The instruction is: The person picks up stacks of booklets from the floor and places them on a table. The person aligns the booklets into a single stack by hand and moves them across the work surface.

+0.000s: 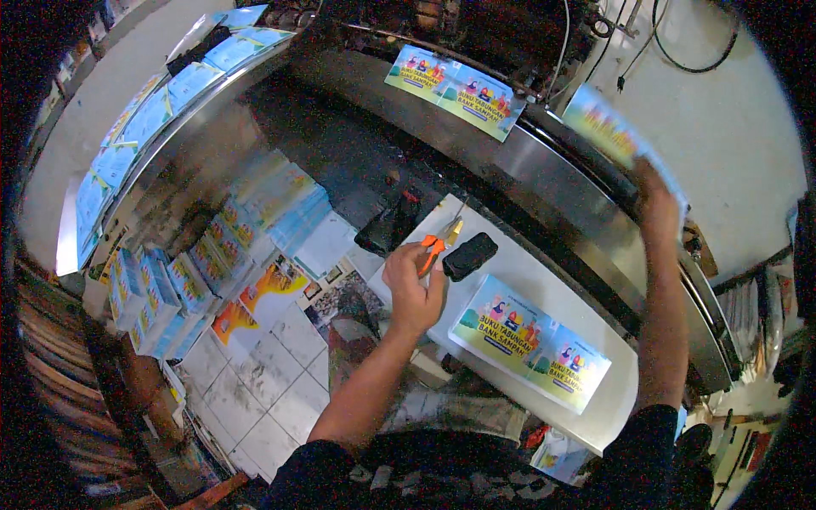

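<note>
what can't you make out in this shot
- Sheet in the right hand, head view: the printed sheet is smeared by motion blur.
- Left hand on the orange pliers: the hand covers the handles, so the grip is unclear.
- Black object beside the pliers: too small to identify.

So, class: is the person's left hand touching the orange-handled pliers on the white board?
Touching. The head view shows the left hand with its fingers against the orange handles of the pliers, with no gap visible between them.
</note>
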`<state>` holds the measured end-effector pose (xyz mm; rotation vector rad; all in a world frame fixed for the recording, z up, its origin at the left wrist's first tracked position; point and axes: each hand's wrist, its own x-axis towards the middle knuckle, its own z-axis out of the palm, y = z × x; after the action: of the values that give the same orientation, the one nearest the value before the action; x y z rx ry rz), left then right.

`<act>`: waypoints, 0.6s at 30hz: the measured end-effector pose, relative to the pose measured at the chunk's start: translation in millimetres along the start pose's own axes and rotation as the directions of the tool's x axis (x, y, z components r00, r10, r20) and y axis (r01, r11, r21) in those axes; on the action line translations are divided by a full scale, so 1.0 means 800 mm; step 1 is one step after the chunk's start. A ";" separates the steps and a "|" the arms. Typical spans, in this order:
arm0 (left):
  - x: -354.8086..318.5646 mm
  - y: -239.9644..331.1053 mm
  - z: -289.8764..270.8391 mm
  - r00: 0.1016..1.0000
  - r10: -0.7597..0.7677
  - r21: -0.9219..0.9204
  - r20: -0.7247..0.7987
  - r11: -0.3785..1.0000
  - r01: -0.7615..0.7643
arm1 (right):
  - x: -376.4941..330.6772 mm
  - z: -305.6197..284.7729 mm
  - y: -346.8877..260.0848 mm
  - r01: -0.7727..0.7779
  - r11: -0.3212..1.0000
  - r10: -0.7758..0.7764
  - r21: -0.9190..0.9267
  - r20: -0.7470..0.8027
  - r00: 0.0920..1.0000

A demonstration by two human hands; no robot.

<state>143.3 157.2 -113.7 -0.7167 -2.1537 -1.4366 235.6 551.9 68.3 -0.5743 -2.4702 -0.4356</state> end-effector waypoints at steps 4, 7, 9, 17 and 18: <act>0.001 -0.001 0.007 0.999 0.050 -0.022 -0.019 0.998 -0.050 | -0.091 0.022 -0.026 0.112 0.992 -0.115 0.053 0.052 0.992; -0.002 -0.002 -0.006 0.999 0.037 0.002 -0.028 0.999 -0.037 | -0.167 -0.024 -0.088 -0.067 0.983 -0.026 0.172 0.488 0.872; -0.007 -0.008 -0.008 0.999 0.026 0.021 -0.038 0.999 -0.025 | -0.230 -0.079 -0.131 0.048 0.919 -0.252 0.392 0.488 0.835; -0.004 0.002 -0.003 0.999 0.042 0.002 0.006 0.999 -0.042 | -0.323 -0.120 -0.164 0.189 0.883 -0.406 0.429 0.498 0.766; -0.005 0.003 -0.004 0.999 0.046 0.020 0.007 0.999 -0.046 | -0.328 -0.120 -0.166 0.186 0.882 -0.407 0.432 0.500 0.764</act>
<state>148.0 154.4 -113.5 -0.7589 -2.1395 -1.3891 410.9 318.7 -33.6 -0.1501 -3.1522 0.1184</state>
